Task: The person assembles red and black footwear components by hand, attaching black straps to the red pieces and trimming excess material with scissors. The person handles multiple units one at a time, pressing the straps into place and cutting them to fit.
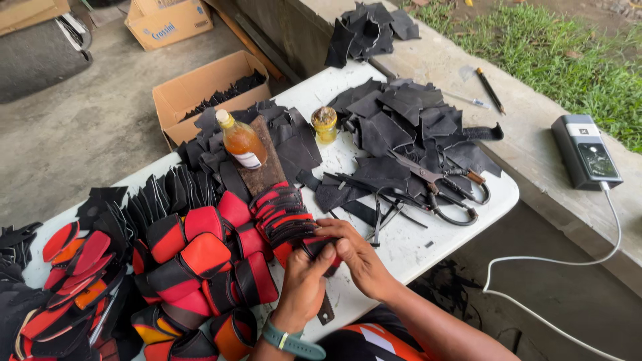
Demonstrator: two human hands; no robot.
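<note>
While both hands meet at the near edge of the white tabletop [414, 244], the head view shows them working one red-and-black leather piece [321, 249]. The left hand [302, 284], with a teal wristband, has its fingers curled closed around the piece from below; the right hand [358, 257] lies over it, fingers bent and pressing on its top. That piece sits at the near end of a fanned stack of similar red-and-black pieces [284, 214]. Left of the hands lies a heap of red, orange and black pieces [187, 267]. Farther off stand a bottle of amber liquid [242, 140] and a small jar [325, 124]. To the right, scissors [445, 190] rest on black leather scraps [408, 124].
</note>
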